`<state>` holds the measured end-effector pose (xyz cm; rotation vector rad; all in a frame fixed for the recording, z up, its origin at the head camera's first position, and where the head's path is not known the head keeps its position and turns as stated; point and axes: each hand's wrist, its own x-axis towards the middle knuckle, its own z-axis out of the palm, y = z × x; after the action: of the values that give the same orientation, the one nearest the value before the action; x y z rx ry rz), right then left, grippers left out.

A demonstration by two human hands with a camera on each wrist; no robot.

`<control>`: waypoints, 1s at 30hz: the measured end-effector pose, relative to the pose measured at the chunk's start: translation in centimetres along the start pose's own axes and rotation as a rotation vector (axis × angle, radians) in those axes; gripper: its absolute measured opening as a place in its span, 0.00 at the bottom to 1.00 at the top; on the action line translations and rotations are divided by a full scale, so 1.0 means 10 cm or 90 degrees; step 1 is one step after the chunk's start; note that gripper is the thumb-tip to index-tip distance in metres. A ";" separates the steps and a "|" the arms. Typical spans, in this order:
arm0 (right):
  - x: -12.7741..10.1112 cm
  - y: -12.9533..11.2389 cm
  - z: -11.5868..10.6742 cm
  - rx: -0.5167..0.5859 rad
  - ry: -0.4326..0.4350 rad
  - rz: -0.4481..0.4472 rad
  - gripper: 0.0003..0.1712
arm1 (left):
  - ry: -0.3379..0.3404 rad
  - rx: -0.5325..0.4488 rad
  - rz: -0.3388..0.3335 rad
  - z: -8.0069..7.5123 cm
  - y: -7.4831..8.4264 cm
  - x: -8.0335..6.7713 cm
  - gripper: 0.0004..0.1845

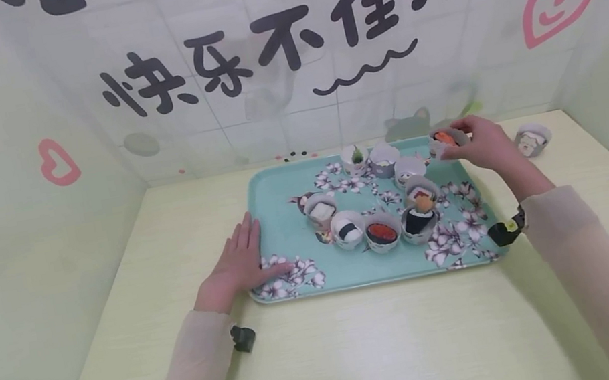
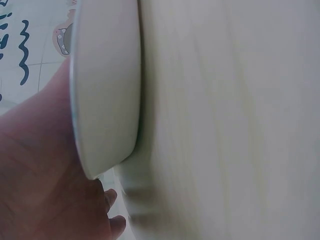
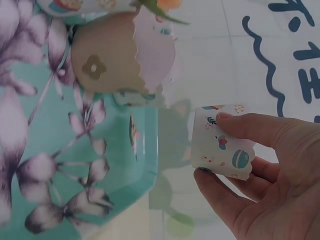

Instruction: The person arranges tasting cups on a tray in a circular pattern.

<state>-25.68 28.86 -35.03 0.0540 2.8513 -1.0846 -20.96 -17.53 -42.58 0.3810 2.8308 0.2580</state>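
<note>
Fingers of your right hand (image 1: 482, 141) pinch a paper sushi cup (image 1: 445, 140) above the tray (image 1: 279, 187); your flat, open left hand (image 1: 240, 259) steadies its edge.

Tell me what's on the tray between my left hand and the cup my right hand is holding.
Head view: paper cups of sushi cluster on the tray between left hand and held cup.

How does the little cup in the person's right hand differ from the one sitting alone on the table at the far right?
The held cup is pinched by the right hand above the tray's far right corner and shows an orange filling. The lone cup stands untouched on the table, off the tray, with a pale filling. Both are small paper cups.
</note>
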 end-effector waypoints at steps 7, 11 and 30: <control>0.00 -0.19 0.09 0.004 -0.008 -0.033 0.38 | -0.001 -0.006 -0.002 0.01 -0.01 -0.01 0.66; -0.02 -0.29 0.13 -0.001 -0.009 -0.046 0.39 | 0.002 -0.008 -0.001 0.02 -0.01 -0.01 0.65; 0.01 -0.71 0.42 -0.002 -0.032 -0.084 0.34 | -0.001 -0.005 0.003 0.02 -0.02 0.01 0.66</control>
<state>-25.97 20.75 -33.41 -0.1620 2.8459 -1.0884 -21.06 -17.70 -42.84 0.3873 2.8263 0.2690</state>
